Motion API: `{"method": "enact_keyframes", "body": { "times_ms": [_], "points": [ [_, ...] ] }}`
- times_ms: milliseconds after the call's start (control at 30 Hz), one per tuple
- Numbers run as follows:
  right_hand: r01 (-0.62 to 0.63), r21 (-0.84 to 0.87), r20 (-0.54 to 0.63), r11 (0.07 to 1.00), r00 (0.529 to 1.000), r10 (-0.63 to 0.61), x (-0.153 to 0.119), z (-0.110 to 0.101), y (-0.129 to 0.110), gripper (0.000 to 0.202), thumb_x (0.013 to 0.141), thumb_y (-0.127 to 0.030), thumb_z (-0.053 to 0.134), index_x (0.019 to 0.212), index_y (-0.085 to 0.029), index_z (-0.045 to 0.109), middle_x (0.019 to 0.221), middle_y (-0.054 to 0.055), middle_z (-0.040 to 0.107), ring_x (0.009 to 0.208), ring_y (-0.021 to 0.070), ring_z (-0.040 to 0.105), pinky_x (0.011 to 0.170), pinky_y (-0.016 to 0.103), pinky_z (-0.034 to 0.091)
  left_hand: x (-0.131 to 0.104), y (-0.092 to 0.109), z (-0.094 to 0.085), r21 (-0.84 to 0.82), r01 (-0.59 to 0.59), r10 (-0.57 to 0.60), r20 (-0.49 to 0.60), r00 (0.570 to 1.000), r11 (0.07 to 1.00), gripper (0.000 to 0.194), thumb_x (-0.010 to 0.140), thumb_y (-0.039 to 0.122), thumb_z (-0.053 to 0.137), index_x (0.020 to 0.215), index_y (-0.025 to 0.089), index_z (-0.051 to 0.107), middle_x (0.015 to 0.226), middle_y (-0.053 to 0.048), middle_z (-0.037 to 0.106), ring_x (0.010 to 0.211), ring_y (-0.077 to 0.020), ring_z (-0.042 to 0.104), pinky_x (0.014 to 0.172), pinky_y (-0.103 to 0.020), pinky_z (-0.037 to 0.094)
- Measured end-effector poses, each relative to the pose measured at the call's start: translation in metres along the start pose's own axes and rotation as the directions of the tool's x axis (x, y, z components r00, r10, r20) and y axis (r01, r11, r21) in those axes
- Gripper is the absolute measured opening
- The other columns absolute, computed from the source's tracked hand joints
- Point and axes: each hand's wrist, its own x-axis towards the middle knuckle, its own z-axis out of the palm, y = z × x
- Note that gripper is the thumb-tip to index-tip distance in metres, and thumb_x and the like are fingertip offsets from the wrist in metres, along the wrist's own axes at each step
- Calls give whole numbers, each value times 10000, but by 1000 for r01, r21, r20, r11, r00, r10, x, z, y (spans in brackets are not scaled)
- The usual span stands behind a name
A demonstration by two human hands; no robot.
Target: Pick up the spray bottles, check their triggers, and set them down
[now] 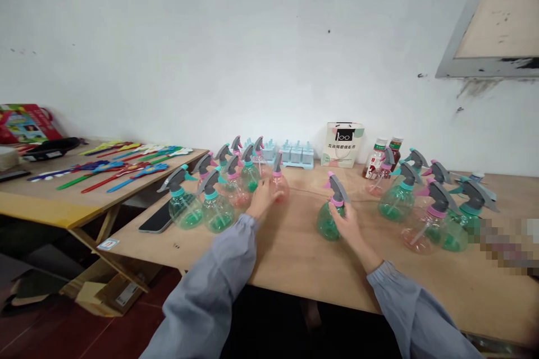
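Note:
My right hand [346, 222] grips a round clear-green spray bottle [327, 223] with a pink collar and a grey trigger head, upright at the table's middle. My left hand [263, 198] is at a clear-pink spray bottle [281, 188], its thumb across the bottle's front and its other fingers partly hidden. Several more pink and green spray bottles cluster left of it, including a green one [218, 214] with a teal collar. On the right is another group, with a pink bottle [419, 232] at its front.
A phone [156, 219] lies at the table's left edge. Light-blue moulds [297, 155], a paper bag [343, 146] and labelled drink bottles [374, 159] stand along the wall. Colourful hand-shaped sticks [138, 175] lie on the left table [37, 202]. A cardboard box [110, 294] is on the floor.

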Motion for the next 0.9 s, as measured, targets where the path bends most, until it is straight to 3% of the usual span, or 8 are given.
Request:
{"method": "enact_keyframes", "body": {
  "times_ms": [67, 200, 467, 600, 700, 800, 900],
  "points": [
    [4, 4, -2, 1000, 1000, -4, 0, 0, 0, 417, 829, -602, 599, 982, -221, 670, 916, 97, 763, 843, 256, 714, 811, 412, 553, 31, 5, 10, -3, 82, -82, 1, 997, 997, 646, 765, 299, 797, 1310, 145, 486, 1296, -218, 594, 1177, -347, 627, 976, -430, 483],
    [-8, 1, -3, 1000, 1000, 8, 0, 0, 1, 414, 822, -609, 608, 952, -220, 668, 854, 91, 761, 788, 255, 716, 778, 408, 558, 73, 7, 26, -14, 130, -130, -41, 991, 991, 577, 827, 246, 740, 1300, 115, 438, 1267, -226, 616, 1194, -315, 623, 979, -408, 485],
    [0, 18, -29, 1000, 1000, 0, -3, 2, 3, 352, 827, -559, 630, 956, -237, 688, 915, 91, 778, 861, 260, 735, 824, 419, 569, 111, 2, 51, -41, 181, -184, -92, 979, 983, 475, 835, 180, 722, 1229, 131, 461, 1206, -232, 649, 1168, -312, 639, 973, -424, 488],
    [2, 26, -22, 1000, 1000, -1, -4, 4, 1, 331, 830, -551, 621, 914, -238, 689, 905, 92, 775, 857, 263, 736, 817, 418, 573, 113, 5, 53, -80, 175, -182, -102, 978, 981, 488, 821, 152, 719, 1237, 109, 466, 1177, -242, 654, 1134, -319, 656, 958, -434, 499],
    [-7, 29, -6, 1000, 1000, 7, -4, 5, 1, 337, 833, -554, 609, 913, -234, 673, 909, 98, 768, 865, 272, 734, 828, 432, 570, 106, 13, 48, -123, 143, -159, -131, 979, 982, 571, 811, 134, 712, 1307, 96, 432, 1277, -264, 601, 1243, -336, 595, 1036, -475, 460],
    [-8, 45, 13, 999, 1000, 8, -5, 5, 4, 354, 838, -545, 607, 1006, -234, 630, 967, 104, 756, 917, 272, 725, 881, 451, 557, 88, 25, 38, -170, 44, -71, -159, 985, 984, 526, 856, 177, 667, 1332, 123, 447, 1388, -232, 536, 1363, -304, 496, 1131, -456, 392],
    [4, 107, 30, 994, 1000, -7, -9, 8, 6, 419, 871, -534, 582, 1175, -254, 514, 1092, 114, 724, 1013, 256, 704, 937, 461, 541, 53, 44, 27, -229, -93, 68, -115, 991, 969, 336, 938, 288, 579, 1252, 171, 550, 1320, -153, 604, 1279, -250, 566, 1098, -393, 439]
  ]
}}
